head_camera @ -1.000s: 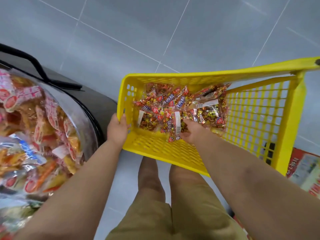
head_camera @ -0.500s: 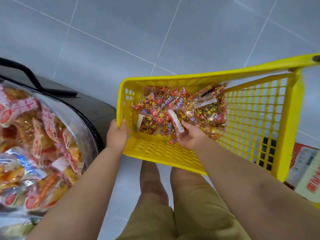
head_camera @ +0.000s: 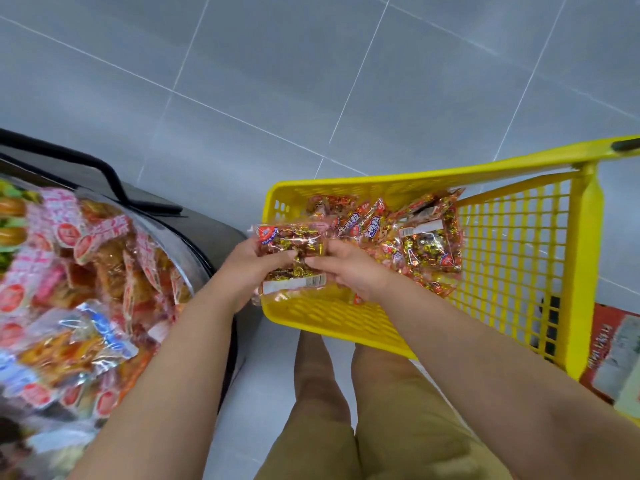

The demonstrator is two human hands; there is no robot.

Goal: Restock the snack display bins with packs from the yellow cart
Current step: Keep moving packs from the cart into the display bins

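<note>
Grey tile floor [head_camera: 311,81], bin [head_camera: 206,249] looked mostly full. Left hand [head_camera: 254,263] and right hand [head_camera: 351,271] had fingers clamped on one pack [head_camera: 289,242] over the cart [head_camera: 311,315], with plenty more inside.

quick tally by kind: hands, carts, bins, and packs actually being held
hands: 2 (left hand, right hand)
cart: 1
bin: 1
held pack: 1, gripped by both hands
total: 5
</note>
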